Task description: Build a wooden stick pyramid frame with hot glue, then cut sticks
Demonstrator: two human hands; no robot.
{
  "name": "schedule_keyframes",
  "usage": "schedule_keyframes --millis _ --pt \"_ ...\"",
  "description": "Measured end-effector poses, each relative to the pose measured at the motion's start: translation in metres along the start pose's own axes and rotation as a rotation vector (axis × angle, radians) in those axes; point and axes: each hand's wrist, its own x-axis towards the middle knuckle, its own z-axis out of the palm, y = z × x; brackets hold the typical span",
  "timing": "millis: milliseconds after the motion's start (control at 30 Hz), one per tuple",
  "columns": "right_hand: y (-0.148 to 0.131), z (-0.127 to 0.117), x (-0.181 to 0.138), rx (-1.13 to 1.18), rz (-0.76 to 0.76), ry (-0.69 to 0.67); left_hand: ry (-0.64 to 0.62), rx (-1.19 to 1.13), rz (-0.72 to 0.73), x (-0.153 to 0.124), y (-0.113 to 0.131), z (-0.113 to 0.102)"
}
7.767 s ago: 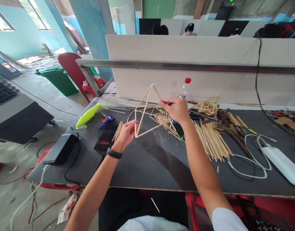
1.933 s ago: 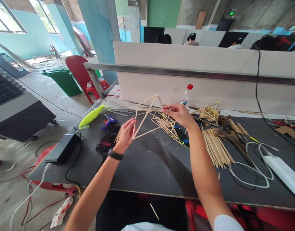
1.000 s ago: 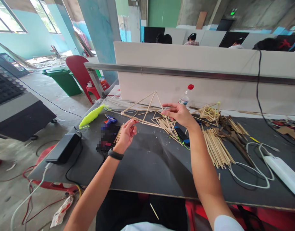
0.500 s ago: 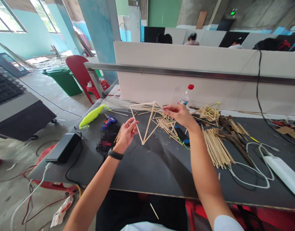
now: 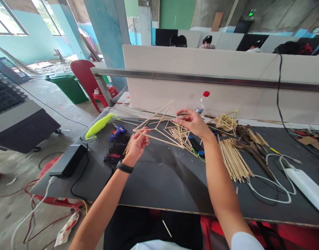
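"Above the dark table (image 5: 159, 180), between its near edge and its far edge, what are those two hands holding?"

"A pointy frame (image 5: 156, 128) made of thin sticks. It is up in the air."

"How does the left hand (image 5: 137, 144) hold it?"

"It pinches a stick with thumb and fingers, close to the frame's left corner."

"And the right hand (image 5: 192, 121)?"

"Its thumb and fingers pinch a stick on the other side, below the pointy top."

"What is by the left hand?"

"A phone (image 5: 120, 149) lies near it, toward the table's left edge. A blue glue gun (image 5: 119, 130) lies behind the phone. A bright yellow thing (image 5: 100, 125) is near the far left corner."

"And by the right hand?"

"A messy heap of sticks (image 5: 175, 134) is on the table. A bottle (image 5: 200, 105) with a red cap is behind the hand, near the far edge."

"I see a neat row of sticks (image 5: 233, 159), too."

"Yes, just right of the right arm. A white box (image 5: 306, 187) lies farther on, toward the near right corner."
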Motion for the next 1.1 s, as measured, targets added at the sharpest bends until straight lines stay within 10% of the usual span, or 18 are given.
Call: schedule_keyframes --millis 1100 --pt "0.000 -0.002 -0.001 -0.004 -0.038 -0.034 -0.031 -0.010 -0.020 0.003 -0.002 -0.004"
